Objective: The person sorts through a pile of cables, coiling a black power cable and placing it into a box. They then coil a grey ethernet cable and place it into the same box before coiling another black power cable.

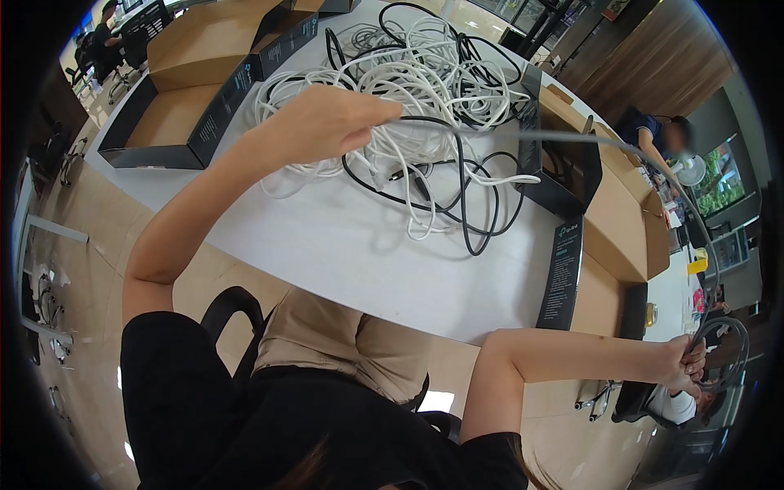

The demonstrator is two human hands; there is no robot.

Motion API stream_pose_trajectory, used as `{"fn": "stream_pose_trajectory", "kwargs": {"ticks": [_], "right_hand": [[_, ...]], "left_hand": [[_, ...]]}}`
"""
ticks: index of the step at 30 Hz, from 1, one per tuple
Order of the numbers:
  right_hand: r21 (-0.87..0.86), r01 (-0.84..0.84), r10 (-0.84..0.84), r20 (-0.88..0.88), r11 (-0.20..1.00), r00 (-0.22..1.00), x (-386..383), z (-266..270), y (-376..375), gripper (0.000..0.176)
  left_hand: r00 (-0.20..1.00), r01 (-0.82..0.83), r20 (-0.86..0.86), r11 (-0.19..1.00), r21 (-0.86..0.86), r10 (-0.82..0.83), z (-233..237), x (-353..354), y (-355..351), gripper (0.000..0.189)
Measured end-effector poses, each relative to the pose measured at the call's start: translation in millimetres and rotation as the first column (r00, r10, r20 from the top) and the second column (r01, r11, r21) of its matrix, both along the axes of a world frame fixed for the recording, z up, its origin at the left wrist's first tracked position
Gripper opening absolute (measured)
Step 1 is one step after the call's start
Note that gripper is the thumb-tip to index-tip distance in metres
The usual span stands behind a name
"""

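Head view — right hand clenched on looped grey cable, which arches toward the left hand, nearer the tangled cords — its hold unclear.

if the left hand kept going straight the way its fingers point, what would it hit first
Likely the tangled cables, just ahead of the left hand. Depth is unclear in this single view, so it might instead pass above them toward the black box beyond.
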State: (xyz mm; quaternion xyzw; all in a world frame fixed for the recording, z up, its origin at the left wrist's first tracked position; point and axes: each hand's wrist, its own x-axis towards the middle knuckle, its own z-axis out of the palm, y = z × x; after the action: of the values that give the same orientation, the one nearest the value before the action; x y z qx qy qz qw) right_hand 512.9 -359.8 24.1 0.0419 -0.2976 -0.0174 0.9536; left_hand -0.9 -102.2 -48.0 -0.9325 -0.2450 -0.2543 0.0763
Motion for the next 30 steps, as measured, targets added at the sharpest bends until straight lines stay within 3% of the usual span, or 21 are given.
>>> {"fn": "stream_pose_trajectory", "kwargs": {"ticks": [3, 6, 7, 10, 11, 15, 18, 19, 21, 22, 23, 25, 30], "right_hand": [[0.013, -0.004, 0.003, 0.029, 1.0, 1.0, 5.4, -0.3, 0.8, 0.058], [0.007, -0.023, 0.023, 0.036, 1.0, 0.999, 6.9, -1.1, 1.8, 0.059], [0.004, -0.034, 0.033, 0.033, 0.999, 0.999, 5.7, -0.1, 2.9, 0.059], [-0.011, -0.021, 0.021, 0.033, 1.0, 0.999, 1.5, 3.2, 6.7, 0.06], [-0.062, -0.032, 0.037, 0.071, 0.998, 0.997, -0.7, 4.5, 6.1, 0.06], [-0.095, -0.075, 0.089, 0.15, 0.993, 0.985, -2.4, 8.5, 13.7, 0.058], [-0.095, -0.162, 0.182, 0.264, 0.982, 0.947, -11.2, 11.6, 27.5, 0.057], [-0.087, -0.118, 0.137, 0.258, 0.989, 0.956, -13.7, 12.8, 33.8, 0.056], [-0.079, -0.089, 0.11, 0.322, 0.993, 0.94, -17.8, 13.4, 48.6, 0.053], [-0.122, -0.003, 0.041, 0.311, 0.993, 0.95, -29.9, 14.9, 56.0, 0.052], [-0.189, 0.273, -0.233, 0.21, 0.943, 0.949, -58.3, 23.6, 69.2, 0.051], [-0.181, 0.316, -0.292, 0.149, 0.931, 0.945, -97.9, 32.8, 92.5, 0.051], [-0.266, 0.247, -0.224, 0.116, 0.932, 0.968, -142.8, 39.5, 132.8, 0.05]], "left_hand": [[0.989, -0.083, 0.118, 0.996, -0.018, 0.084, 15.8, -6.0, -2.0, 0.032], [0.964, -0.048, 0.266, 0.978, 0.204, -0.008, 24.6, -14.9, 6.0, 0.033], [0.967, -0.127, 0.237, 0.982, 0.138, 0.092, 29.2, -18.7, 2.2, 0.035], [0.954, -0.172, 0.28, 0.959, 0.224, 0.105, 33.7, -29.3, 4.7, 0.034], [0.929, -0.264, 0.296, 0.958, 0.109, 0.222, 34.3, -31.0, 4.4, 0.031], [0.788, -0.035, 0.616, 0.999, 0.026, 0.012, 34.8, -19.8, 7.6, 0.016], [0.643, 0.203, 0.765, 0.957, -0.205, 0.028, 39.1, -2.8, -7.3, 0.012], [0.7, 0.32, 0.714, 0.908, -0.272, -0.033, 39.0, -3.7, -11.6, 0.015], [0.679, 0.584, 0.733, 0.631, -0.511, -0.034, 41.8, 4.0, -32.0, 0.014], [0.717, 0.607, 0.695, 0.529, -0.593, -0.043, 40.4, 9.6, -41.7, 0.014], [0.755, 0.611, 0.653, 0.42, -0.671, -0.055, 39.5, 14.3, -49.0, 0.016], [0.836, 0.546, 0.469, 0.349, -0.762, -0.285, 32.4, 19.9, -47.7, 0.019], [0.902, 0.283, 0.072, 0.459, -0.842, -0.425, 27.2, 29.8, -62.9, 0.023]]}}
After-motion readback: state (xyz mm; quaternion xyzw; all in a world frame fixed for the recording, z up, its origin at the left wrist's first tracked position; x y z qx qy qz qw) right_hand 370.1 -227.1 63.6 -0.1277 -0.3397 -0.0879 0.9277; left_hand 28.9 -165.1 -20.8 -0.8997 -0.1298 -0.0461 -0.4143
